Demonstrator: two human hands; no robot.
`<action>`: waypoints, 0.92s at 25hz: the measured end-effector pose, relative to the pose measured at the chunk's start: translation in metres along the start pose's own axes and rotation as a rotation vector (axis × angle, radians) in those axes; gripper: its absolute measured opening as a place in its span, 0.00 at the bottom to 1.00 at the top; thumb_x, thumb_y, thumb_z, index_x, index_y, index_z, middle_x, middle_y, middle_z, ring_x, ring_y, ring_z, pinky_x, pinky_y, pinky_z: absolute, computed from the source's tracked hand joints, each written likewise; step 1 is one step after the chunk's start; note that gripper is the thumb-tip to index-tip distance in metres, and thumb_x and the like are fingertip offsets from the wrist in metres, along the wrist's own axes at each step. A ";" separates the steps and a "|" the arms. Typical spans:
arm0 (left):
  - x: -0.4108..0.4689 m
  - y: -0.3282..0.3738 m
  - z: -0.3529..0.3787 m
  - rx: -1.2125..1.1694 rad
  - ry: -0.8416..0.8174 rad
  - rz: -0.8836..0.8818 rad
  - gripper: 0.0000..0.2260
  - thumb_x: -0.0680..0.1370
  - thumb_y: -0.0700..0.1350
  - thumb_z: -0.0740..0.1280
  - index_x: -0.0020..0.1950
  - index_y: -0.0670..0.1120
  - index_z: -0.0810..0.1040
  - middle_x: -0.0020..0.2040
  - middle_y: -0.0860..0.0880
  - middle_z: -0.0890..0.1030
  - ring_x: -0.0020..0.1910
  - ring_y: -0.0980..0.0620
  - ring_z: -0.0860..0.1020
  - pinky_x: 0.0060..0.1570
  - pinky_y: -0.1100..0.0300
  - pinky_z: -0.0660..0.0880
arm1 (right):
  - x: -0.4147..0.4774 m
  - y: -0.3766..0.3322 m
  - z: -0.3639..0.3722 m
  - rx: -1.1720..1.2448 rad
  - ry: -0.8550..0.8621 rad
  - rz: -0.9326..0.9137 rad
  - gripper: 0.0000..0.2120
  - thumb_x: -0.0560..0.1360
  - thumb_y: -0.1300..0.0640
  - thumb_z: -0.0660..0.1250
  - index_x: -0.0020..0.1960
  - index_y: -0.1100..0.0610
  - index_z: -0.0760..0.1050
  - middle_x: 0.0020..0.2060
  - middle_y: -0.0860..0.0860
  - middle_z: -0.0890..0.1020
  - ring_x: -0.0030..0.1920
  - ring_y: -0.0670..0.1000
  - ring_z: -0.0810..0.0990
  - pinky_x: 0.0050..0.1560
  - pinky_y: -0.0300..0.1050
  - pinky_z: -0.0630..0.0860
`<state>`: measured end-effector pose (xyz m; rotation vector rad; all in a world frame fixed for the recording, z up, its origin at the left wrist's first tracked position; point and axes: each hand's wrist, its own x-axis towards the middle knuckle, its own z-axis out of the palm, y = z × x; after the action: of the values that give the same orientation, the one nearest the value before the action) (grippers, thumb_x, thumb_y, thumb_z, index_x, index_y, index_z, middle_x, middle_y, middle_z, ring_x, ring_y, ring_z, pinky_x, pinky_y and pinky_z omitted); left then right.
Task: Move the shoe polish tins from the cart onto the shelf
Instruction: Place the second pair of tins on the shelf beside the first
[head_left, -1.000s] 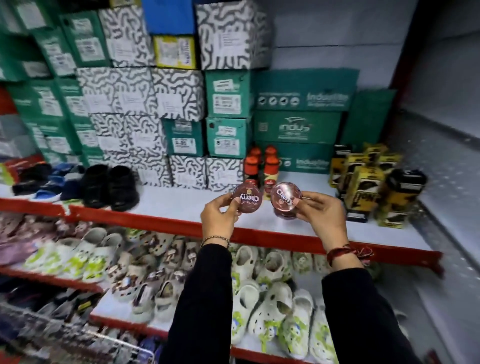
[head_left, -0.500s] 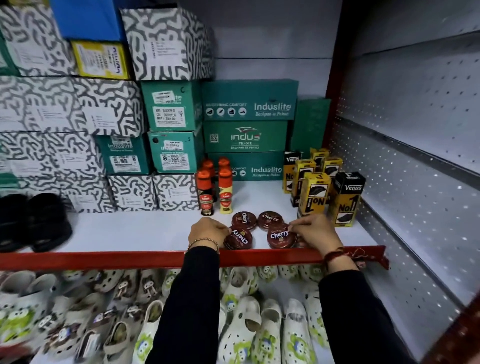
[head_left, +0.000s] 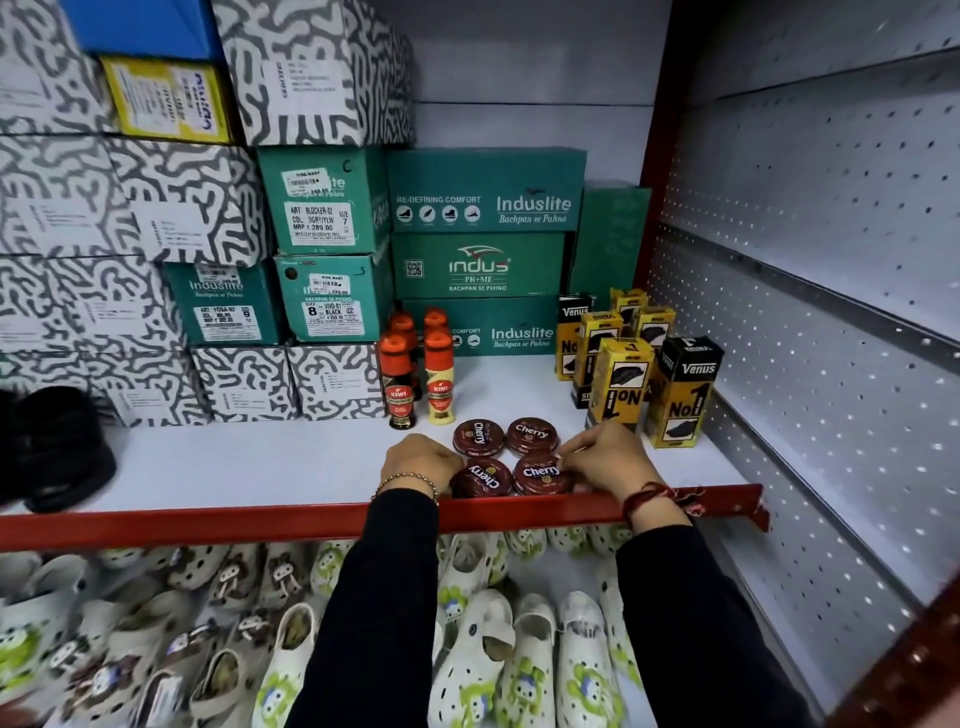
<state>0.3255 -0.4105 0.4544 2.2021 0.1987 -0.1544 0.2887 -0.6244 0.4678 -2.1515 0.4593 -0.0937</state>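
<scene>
Since half a second ago almost nothing has shifted: both front tins sit where they did, my hands have barely stirred, and only my head has eased a little closer to the shelf (head_left: 270, 462).

From the head camera, the one view I have, four shoe polish tins lie flat in a square near the shelf's red front lip (head_left: 218, 522). The back left tin (head_left: 478, 437) and back right tin (head_left: 532, 435) rest free. My left hand (head_left: 420, 462) is curled, its fingers closed against the left side of the front left tin (head_left: 482, 478). My right hand (head_left: 608, 457) has its fingertips (head_left: 569, 457) pinched on the right rim of the front right tin (head_left: 540, 475). Whether either grip is firm or just resting I cannot tell. The cart is out of sight.

Risks, as I judge them: both front tins sit just behind the lip, so dragging my hands back carelessly could pull one over it and onto the white clogs (head_left: 483, 644) below. Pushing forward too hard would shove the back pair toward the Kiwi bottles (head_left: 397, 382), which stand upright and narrow and would topple easily. My right knuckles are also near the yellow Venus boxes (head_left: 621, 382); a wide lift of the wrist could knock one over.
</scene>
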 end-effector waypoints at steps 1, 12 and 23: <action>-0.001 0.000 -0.002 0.019 0.029 0.017 0.10 0.75 0.46 0.73 0.54 0.43 0.87 0.52 0.43 0.87 0.54 0.43 0.85 0.62 0.55 0.79 | 0.000 -0.001 -0.001 -0.023 0.016 -0.034 0.03 0.72 0.59 0.72 0.45 0.54 0.82 0.50 0.56 0.86 0.51 0.58 0.85 0.56 0.52 0.82; 0.006 0.000 0.018 0.328 -0.149 0.459 0.24 0.76 0.38 0.61 0.73 0.51 0.75 0.72 0.46 0.76 0.72 0.47 0.74 0.74 0.54 0.69 | -0.005 -0.016 0.020 -0.331 -0.264 -0.333 0.30 0.72 0.69 0.58 0.73 0.55 0.68 0.74 0.57 0.70 0.76 0.58 0.65 0.79 0.54 0.56; 0.006 -0.003 0.023 0.313 -0.066 0.545 0.20 0.78 0.39 0.64 0.70 0.48 0.78 0.70 0.45 0.78 0.71 0.46 0.75 0.73 0.54 0.70 | -0.003 -0.013 0.017 -0.311 -0.277 -0.359 0.31 0.73 0.67 0.60 0.75 0.55 0.65 0.75 0.55 0.68 0.77 0.55 0.63 0.80 0.56 0.51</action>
<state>0.3298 -0.4269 0.4370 2.4695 -0.4925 0.0509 0.2940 -0.6037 0.4683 -2.4862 -0.0831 0.0810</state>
